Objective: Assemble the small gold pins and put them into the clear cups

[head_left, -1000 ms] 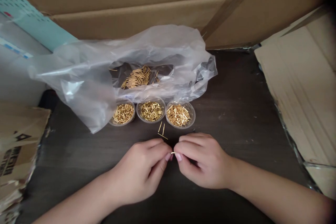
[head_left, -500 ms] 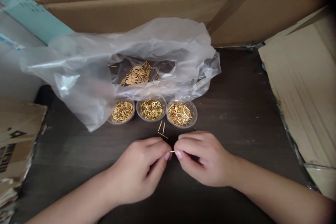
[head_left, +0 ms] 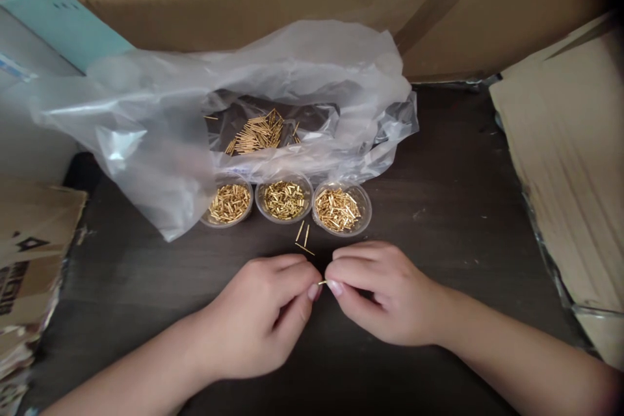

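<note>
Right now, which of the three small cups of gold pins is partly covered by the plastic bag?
The leftmost cup: the plastic bag drapes over its left rim, while the middle cup and right cup sit almost uncovered.

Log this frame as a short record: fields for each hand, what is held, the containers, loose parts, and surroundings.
left hand: fingertips pinched on a small gold pin
right hand: pinched on the same pin from the other side
cups: three clear cups in a row, each holding gold metal parts
loose pins: three on the table just beyond the hands
plastic bag: clear, behind the cups, a pile of long gold pins in it
table: dark wood grain
surroundings: cardboard boxes behind and at both sides
</note>
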A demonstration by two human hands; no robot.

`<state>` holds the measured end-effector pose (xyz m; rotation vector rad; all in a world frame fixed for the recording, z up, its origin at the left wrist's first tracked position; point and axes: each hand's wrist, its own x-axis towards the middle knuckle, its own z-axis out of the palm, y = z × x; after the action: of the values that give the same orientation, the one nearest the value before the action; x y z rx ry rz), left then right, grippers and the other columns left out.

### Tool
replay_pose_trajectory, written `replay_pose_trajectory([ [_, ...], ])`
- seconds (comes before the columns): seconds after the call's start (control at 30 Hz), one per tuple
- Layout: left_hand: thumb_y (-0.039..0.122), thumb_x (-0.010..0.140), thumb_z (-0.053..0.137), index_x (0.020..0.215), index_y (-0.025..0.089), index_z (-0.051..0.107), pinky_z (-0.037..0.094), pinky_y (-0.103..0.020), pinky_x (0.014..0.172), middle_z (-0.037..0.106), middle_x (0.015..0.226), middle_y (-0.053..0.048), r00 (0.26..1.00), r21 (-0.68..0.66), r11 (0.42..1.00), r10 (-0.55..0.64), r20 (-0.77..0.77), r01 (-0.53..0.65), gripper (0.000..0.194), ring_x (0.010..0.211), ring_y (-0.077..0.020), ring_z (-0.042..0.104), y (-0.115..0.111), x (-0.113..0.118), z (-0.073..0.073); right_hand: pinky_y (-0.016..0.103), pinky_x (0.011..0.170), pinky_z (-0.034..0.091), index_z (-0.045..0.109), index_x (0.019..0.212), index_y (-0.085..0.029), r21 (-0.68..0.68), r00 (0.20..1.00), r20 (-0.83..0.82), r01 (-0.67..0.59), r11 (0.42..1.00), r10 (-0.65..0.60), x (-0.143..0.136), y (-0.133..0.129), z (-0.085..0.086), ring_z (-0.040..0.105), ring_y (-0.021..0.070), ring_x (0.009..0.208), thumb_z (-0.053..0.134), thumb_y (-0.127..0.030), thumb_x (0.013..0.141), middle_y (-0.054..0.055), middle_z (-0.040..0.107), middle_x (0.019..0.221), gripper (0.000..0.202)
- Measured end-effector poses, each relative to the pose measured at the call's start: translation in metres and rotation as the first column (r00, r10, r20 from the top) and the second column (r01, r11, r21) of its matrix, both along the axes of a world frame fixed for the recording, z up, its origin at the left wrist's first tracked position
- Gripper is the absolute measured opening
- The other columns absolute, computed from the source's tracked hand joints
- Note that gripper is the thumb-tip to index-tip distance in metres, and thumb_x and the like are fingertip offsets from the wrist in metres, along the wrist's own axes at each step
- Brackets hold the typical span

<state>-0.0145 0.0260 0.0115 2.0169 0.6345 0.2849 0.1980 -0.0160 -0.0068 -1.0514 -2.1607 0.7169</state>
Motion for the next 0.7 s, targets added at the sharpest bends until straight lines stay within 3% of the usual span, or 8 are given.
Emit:
replay_pose_trajectory([
  [0.2, 0.011, 0.096, 0.044, 0.077, 0.017, 0.049, 0.035, -0.026, 0.058, 0.049, 0.073, 0.000, 1.000, 0.033, 0.999, 0.001, -0.025, 0.000, 0.021, 0.063, -0.0120, 0.046, -0.001, 0.000, -0.002, 0.030, 0.062, 0.036, 0.053, 0.072, -0.018, 0.106, 0.988, 0.151, -0.001, 0.994, -0.015, 0.002, -0.008, -0.004, 0.039, 0.0135, 0.062, 0.044, -0.014, 0.096, -0.001, 0.044, 0.067, 0.026],
  [0.3, 0.010, 0.095, 0.045, 0.077, 0.017, 0.048, 0.034, -0.027, 0.057, 0.048, 0.073, 0.000, 0.999, 0.059, 0.998, -0.018, -0.043, 0.020, 0.019, 0.063, -0.0124, 0.045, -0.002, -0.001, -0.003, 0.030, 0.063, 0.036, 0.053, 0.075, -0.018, 0.093, 0.982, 0.187, -0.027, 0.995, 0.010, 0.003, -0.010, -0.002, 0.040, 0.0140, 0.064, 0.045, -0.015, 0.097, -0.001, 0.045, 0.069, 0.024],
  [0.5, 0.007, 0.092, 0.045, 0.083, 0.016, 0.053, 0.035, -0.027, 0.056, 0.051, 0.076, -0.001, 0.996, 0.085, 0.995, -0.048, -0.076, 0.055, 0.015, 0.062, -0.0131, 0.046, -0.003, -0.001, -0.001, 0.028, 0.058, 0.031, 0.049, 0.073, -0.018, -0.158, 0.996, 0.077, -0.031, 0.987, 0.044, 0.002, -0.008, 0.005, 0.041, 0.0101, 0.060, 0.045, -0.011, 0.095, -0.004, 0.043, 0.067, 0.023],
  [0.6, 0.008, 0.094, 0.043, 0.086, 0.016, 0.052, 0.037, -0.027, 0.057, 0.054, 0.079, -0.001, 0.997, 0.067, 0.997, -0.045, -0.059, 0.049, 0.014, 0.064, -0.0136, 0.048, -0.003, -0.001, 0.001, 0.027, 0.057, 0.031, 0.051, 0.074, -0.018, -0.150, 1.000, 0.029, 0.010, 0.989, -0.006, -0.001, -0.009, 0.005, 0.040, 0.0096, 0.059, 0.046, -0.010, 0.095, -0.004, 0.042, 0.066, 0.023],
  [0.7, 0.011, 0.098, 0.040, 0.086, 0.017, 0.050, 0.039, -0.028, 0.058, 0.053, 0.077, -0.001, 0.999, 0.035, 0.999, -0.035, -0.030, 0.036, 0.016, 0.064, -0.0136, 0.048, -0.003, -0.001, 0.003, 0.027, 0.058, 0.032, 0.052, 0.074, -0.017, -0.061, 0.998, 0.013, 0.070, 0.996, -0.069, -0.005, -0.013, 0.005, 0.037, 0.0100, 0.058, 0.047, -0.010, 0.096, -0.004, 0.040, 0.066, 0.024],
])
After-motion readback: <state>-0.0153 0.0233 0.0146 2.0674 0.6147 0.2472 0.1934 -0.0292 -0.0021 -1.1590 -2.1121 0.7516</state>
